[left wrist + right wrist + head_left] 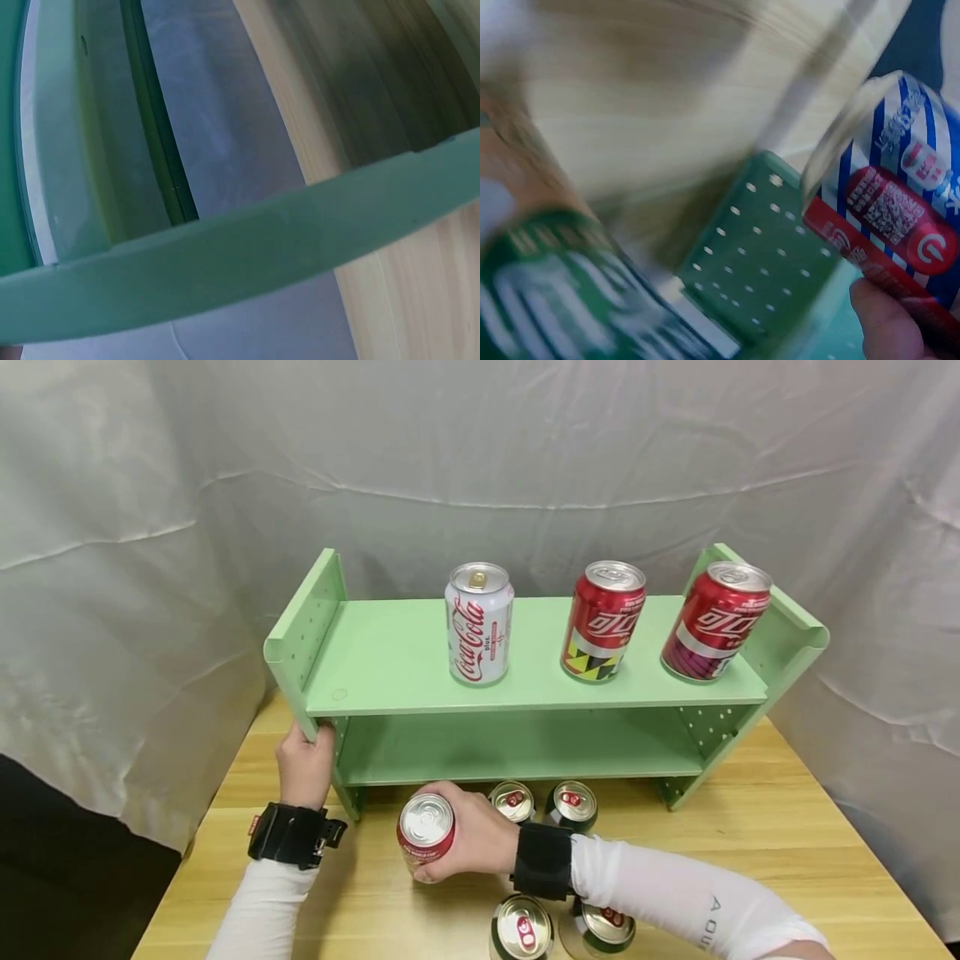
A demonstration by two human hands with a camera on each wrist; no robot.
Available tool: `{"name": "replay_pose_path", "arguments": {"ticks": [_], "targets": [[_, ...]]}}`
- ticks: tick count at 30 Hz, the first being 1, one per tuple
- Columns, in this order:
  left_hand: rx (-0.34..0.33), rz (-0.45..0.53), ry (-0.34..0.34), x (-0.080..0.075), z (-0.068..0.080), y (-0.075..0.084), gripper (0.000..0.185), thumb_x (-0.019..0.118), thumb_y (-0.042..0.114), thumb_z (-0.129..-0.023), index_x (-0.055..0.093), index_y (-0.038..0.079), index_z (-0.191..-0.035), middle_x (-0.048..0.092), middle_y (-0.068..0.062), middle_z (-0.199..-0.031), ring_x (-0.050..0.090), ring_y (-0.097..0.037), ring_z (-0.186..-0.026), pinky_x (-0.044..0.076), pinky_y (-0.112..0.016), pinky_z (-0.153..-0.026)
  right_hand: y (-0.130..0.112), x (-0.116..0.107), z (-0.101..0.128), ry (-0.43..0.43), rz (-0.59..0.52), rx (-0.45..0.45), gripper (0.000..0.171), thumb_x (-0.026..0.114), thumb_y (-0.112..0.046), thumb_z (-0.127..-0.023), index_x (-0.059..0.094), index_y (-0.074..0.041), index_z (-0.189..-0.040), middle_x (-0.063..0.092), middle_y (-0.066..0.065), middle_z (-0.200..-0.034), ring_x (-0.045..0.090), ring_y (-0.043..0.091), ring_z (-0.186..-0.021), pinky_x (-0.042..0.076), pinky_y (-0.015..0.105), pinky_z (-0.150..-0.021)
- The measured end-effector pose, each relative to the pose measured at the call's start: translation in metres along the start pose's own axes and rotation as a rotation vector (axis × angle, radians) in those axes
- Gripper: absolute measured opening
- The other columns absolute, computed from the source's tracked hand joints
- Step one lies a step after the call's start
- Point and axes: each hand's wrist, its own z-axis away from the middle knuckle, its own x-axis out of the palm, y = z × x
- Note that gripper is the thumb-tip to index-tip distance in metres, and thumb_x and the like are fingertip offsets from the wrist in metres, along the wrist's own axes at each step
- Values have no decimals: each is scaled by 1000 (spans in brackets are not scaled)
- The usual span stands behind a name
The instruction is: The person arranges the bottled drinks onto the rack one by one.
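Note:
My right hand grips a soda can above the table, in front of the shelf's lower left. In the right wrist view the can shows red with blue and white stripes, and the thumb presses its side. On the left, my left hand holds the side panel of the green two-tier shelf, just under the upper board; part of its fingers is hidden. The left wrist view shows a green shelf upright close up.
On the upper board stand a white Coca-Cola can and two red cans. Several dark green cans stand on the wooden table around my right forearm, one can near the front edge. A grey curtain hangs behind.

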Motion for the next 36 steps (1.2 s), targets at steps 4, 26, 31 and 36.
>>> {"name": "replay_pose_path", "arguments": {"ticks": [4, 26, 31, 36], "targets": [[-2, 10, -10, 5, 0, 0, 10, 49, 7, -89, 53, 1, -82, 38, -4, -59, 41, -21, -57, 32, -26, -53, -10, -10, 1, -29, 6, -31, 77, 88, -18, -57, 50, -18, -124, 65, -2, -107, 59, 6, -99, 45, 24, -88], [3, 4, 37, 10, 2, -2, 15, 50, 7, -87, 46, 3, -73, 39, -7, -59, 40, -20, -57, 31, -21, -51, -86, -64, 13, -187, -153, -219, 75, 84, -5, -61, 46, -9, -125, 62, 6, -111, 58, 6, -101, 46, 27, -91], [-6, -3, 78, 5, 0, 0, 17, 49, 7, -87, 46, 4, -70, 40, -7, -58, 39, -16, -56, 30, -20, -50, -103, -71, 7, -204, -140, -271, 74, 83, -3, -61, 44, -6, -125, 60, 9, -113, 57, 6, -103, 46, 27, -92], [15, 5, 91, 6, 0, -2, 13, 50, 5, -86, 52, -1, -74, 45, -9, -58, 40, -13, -54, 31, -19, -49, -123, -78, 0, -137, -114, -206, 79, 83, -4, -60, 43, -6, -128, 59, 8, -116, 56, 7, -105, 46, 25, -92]]}}
